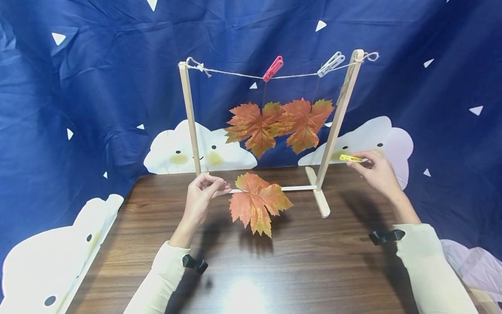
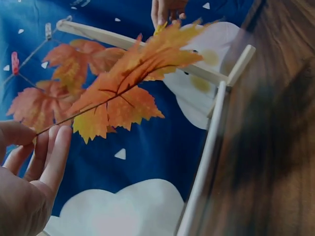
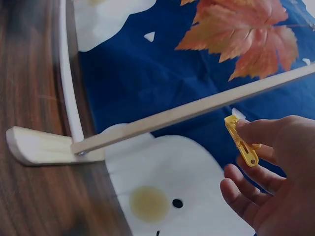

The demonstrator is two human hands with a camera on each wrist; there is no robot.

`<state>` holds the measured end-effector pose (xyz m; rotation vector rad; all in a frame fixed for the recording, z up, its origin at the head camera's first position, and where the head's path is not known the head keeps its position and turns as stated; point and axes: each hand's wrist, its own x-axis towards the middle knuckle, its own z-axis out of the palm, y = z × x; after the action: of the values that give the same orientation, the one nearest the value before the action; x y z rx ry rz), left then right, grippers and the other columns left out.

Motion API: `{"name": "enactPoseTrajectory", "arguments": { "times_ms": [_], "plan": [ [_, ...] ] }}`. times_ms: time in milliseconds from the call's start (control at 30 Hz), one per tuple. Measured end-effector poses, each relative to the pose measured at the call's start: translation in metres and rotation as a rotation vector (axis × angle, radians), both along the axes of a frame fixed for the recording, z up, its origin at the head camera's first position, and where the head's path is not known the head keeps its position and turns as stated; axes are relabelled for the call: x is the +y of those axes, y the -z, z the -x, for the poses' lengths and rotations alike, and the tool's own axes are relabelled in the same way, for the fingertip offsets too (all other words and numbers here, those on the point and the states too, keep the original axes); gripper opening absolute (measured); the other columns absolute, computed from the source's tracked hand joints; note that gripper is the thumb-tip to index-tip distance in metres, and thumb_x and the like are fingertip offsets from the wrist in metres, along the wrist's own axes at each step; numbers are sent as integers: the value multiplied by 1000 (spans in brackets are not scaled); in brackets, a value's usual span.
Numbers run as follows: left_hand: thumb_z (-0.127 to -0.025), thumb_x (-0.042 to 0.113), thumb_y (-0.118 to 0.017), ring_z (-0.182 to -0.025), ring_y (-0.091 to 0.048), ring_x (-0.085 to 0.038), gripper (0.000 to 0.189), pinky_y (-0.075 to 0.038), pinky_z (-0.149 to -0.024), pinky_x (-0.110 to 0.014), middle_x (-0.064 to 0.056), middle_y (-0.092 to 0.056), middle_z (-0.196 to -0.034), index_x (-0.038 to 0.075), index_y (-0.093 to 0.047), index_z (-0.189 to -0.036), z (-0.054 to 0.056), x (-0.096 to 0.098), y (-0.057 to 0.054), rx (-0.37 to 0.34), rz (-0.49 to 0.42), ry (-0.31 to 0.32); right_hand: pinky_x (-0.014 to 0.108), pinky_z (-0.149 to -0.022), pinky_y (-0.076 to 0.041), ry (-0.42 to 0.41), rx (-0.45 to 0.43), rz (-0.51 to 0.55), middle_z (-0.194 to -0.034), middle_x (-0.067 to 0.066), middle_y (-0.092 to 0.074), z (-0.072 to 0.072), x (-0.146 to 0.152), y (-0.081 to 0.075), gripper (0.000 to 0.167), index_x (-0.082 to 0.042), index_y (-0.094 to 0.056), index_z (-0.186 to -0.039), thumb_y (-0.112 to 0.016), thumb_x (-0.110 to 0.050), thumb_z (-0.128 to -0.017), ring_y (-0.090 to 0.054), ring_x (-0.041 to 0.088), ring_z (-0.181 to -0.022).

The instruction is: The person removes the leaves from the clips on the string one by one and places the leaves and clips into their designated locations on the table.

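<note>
My left hand (image 1: 203, 194) pinches the thin stem of an orange maple leaf (image 1: 256, 203) between thumb and fingertips, and the leaf stretches out to the right above the table. In the left wrist view the same leaf (image 2: 133, 83) shows its brown veins. At the right, beside the frame's post, my right hand (image 1: 374, 170) holds a yellow clothespin (image 3: 241, 140) between thumb and fingers. Two more orange leaves hang from a string (image 1: 231, 73) by their stems, one under a pink clothespin (image 1: 273, 69), the other under a white clothespin (image 1: 331, 64).
The string runs between two wooden posts, left (image 1: 190, 117) and right (image 1: 339, 117). A white crossbar (image 1: 300, 188) and a wooden foot (image 1: 322, 203) stand on the brown table (image 1: 306, 253). Behind hangs a blue curtain (image 1: 98, 87) with clouds and triangles.
</note>
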<state>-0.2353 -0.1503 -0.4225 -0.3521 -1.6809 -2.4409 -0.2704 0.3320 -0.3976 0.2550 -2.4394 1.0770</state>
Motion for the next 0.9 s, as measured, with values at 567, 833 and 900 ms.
{"name": "enactPoseTrajectory", "arguments": {
  "times_ms": [567,833,900],
  "plan": [
    [-96,-17,-59,-87,-80,-21,22,-65,-88,-43,-8,-78,-92,4,-61,-89,-3,-5,40,-63,20,96,9,-61,-46,13,-108,-33,-115,26,-65,14,18,41,32,6,-72,-123,-76,-14,-98,-50,-13,-79],
    [-96,-17,-59,-86,-80,-21,22,-65,-88,-42,-9,-77,-91,4,-62,-89,-3,-10,60,-140,25,75,9,-62,-46,17,-138,-46,-114,28,-62,20,18,57,31,7,-72,-120,-77,-15,-98,-51,-11,-80],
    [-97,-16,-59,-86,-80,-22,22,-65,-88,-42,-11,-77,-91,4,-62,-89,-2,-10,65,-166,29,70,9,-65,-45,44,-153,-75,-115,27,-63,22,18,61,32,4,-73,-120,-78,-18,-98,-53,-7,-83]
  ]
}}
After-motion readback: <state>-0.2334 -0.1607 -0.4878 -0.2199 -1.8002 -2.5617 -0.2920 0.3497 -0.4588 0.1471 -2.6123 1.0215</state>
